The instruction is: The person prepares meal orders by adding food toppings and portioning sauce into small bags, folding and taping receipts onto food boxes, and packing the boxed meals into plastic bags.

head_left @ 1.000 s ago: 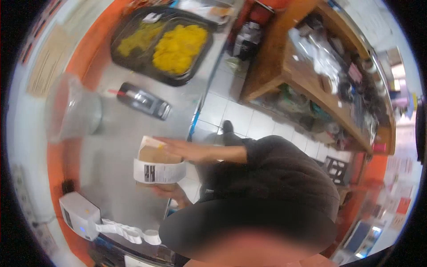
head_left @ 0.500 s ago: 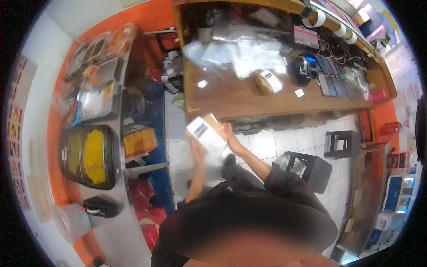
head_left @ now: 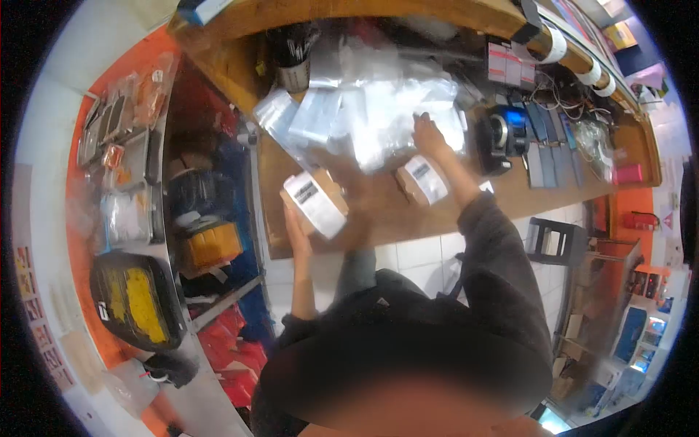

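At ten o'clock, your box [head_left: 333,191] is brown, and its label [head_left: 316,207] is white, with printing in black. The plastic bags [head_left: 368,120] at twelve o'clock look whitish and clear. Your right sleeve [head_left: 499,244] is dark grey. At eight o'clock, the tray [head_left: 172,315] is black and its content [head_left: 144,304] strongly yellow.

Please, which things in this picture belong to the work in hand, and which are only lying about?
Work in hand, apparently:
labelled package, in the left hand
plastic packaging, at the right hand
second labelled package, probably

Probably just lying about:
black device
black tray
black stool
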The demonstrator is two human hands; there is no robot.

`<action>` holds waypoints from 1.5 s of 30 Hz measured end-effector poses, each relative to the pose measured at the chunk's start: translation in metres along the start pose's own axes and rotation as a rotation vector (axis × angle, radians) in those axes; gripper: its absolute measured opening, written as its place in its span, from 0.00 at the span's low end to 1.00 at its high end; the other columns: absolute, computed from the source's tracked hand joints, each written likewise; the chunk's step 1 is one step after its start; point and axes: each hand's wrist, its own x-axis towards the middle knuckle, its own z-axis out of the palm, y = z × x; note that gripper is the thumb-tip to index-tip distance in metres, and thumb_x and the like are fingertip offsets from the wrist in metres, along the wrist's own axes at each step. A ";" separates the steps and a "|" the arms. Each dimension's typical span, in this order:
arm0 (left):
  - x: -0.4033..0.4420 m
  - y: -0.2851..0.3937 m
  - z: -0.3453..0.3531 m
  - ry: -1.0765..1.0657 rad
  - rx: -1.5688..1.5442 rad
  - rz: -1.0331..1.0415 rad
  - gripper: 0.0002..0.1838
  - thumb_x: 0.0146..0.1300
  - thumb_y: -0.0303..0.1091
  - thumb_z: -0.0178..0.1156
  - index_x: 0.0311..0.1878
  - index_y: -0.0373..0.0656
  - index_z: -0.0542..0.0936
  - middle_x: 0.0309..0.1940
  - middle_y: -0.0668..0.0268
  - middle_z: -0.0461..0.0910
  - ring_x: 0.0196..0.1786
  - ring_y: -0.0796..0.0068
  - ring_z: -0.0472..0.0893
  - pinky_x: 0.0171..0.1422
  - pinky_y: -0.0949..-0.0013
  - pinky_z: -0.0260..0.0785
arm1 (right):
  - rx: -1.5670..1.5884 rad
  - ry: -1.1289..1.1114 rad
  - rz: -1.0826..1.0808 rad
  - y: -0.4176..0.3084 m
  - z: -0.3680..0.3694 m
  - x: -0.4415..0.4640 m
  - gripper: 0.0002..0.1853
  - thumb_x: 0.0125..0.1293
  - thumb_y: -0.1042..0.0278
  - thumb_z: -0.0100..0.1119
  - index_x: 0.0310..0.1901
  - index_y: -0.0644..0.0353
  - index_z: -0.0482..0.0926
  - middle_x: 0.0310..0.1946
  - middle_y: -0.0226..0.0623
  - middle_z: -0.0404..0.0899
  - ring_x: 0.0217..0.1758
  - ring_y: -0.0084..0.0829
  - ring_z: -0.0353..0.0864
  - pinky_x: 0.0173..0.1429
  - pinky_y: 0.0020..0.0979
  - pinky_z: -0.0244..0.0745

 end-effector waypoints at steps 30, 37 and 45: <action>0.025 0.037 0.335 -0.265 0.859 0.540 0.21 0.60 0.27 0.53 0.58 0.41 0.72 0.61 0.48 0.68 0.62 0.51 0.70 0.63 0.58 0.65 | -0.198 0.261 -0.752 0.084 -0.046 0.046 0.08 0.63 0.67 0.50 0.43 0.48 0.73 0.26 0.39 0.81 0.32 0.36 0.80 0.39 0.38 0.72; 0.052 0.060 0.332 -0.201 0.844 0.491 0.35 0.58 0.21 0.48 0.71 0.48 0.57 0.69 0.47 0.55 0.67 0.50 0.62 0.67 0.57 0.61 | -0.226 0.154 -0.386 0.070 -0.014 0.047 0.16 0.63 0.71 0.46 0.51 0.59 0.75 0.29 0.44 0.82 0.40 0.44 0.80 0.50 0.42 0.71; 0.050 0.060 0.317 -0.371 0.689 0.358 0.19 0.61 0.24 0.46 0.55 0.41 0.75 0.46 0.47 0.78 0.49 0.48 0.77 0.55 0.54 0.68 | 0.302 0.253 -0.586 0.062 0.010 0.075 0.17 0.52 0.67 0.65 0.44 0.62 0.77 0.44 0.49 0.77 0.55 0.48 0.72 0.57 0.42 0.68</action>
